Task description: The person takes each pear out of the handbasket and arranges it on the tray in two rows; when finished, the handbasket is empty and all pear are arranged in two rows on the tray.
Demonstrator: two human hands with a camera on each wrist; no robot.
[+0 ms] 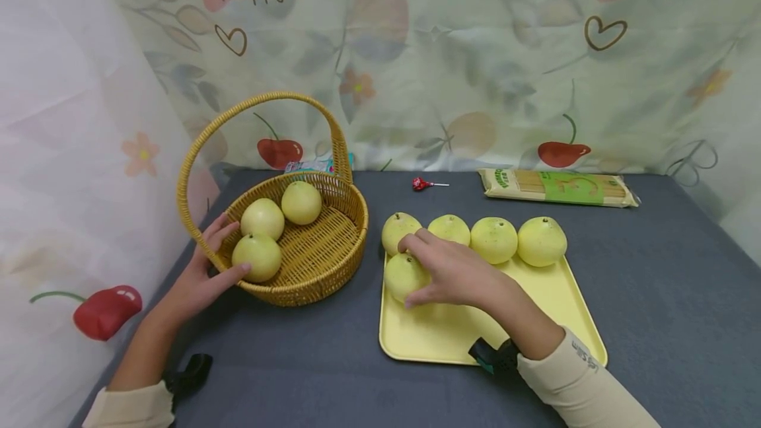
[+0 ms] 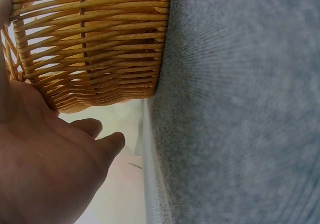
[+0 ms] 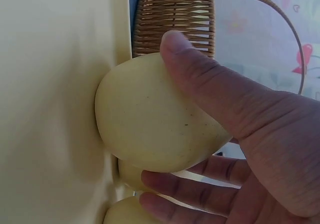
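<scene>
Taking the yellow tray (image 1: 436, 342) as our landmark, we find the held fruit (image 1: 406, 277) at its left side, toward us from the left end of the back row. It is round and pale yellow-green, with a short dark stem end on top; close up we see smooth skin with a few small dark specks. Whether it bears on the tray or is just clear of it, we cannot tell.

Our right hand (image 1: 456, 271) is grasping this fruit, spread about as wide as the fruit itself: the thumb presses one side, and the bent fingers reach round the other.

The row fruits (image 1: 542, 242), four of the same kind, stand along the tray's far edge, the leftmost just behind the right hand's fingers.

Left of the tray, apart from it, stands the woven basket (image 1: 321, 276), with a tall arched handle. Our left hand (image 1: 202, 279) grips it on the side away from the tray, thumb over the rim and palm outside, with two fingers loosely bent beyond the wall. Three matching fruits (image 1: 302, 203) lie inside the basket, the nearest by our thumb tip.

Beyond the tray on the table (image 1: 654, 283) lie a red lollipop (image 1: 421, 183) and, farther right, a noodle packet (image 1: 573, 188).
</scene>
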